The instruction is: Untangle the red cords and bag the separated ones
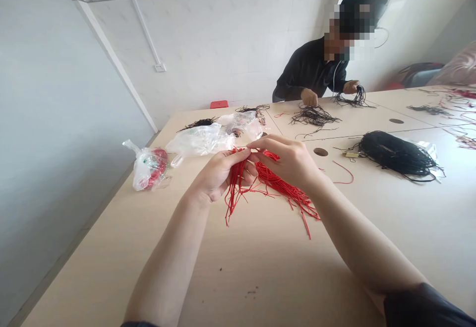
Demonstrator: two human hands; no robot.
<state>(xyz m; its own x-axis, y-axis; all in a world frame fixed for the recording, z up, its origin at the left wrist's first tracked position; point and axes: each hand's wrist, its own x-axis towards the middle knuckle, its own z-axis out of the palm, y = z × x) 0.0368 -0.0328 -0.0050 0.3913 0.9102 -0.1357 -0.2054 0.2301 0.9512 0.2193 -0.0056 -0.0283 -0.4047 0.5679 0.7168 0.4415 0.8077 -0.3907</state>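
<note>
A bundle of thin red cords point(271, 188) hangs and spreads over the pale wooden table point(253, 272) in front of me. My left hand point(219, 175) is closed around one end of the strands, with loose ends dangling below it. My right hand point(286, 161) lies over the bundle just beyond, its fingertips meeting the left hand's fingers and pinching the red strands. Part of the bundle is hidden under both hands.
A co-worker point(312, 69) across the table handles black cords point(353, 98). A large black cord bundle point(394, 156) lies to my right. Clear plastic bags point(199, 141) and a bag holding red cord point(148, 168) sit to my left, near the wall.
</note>
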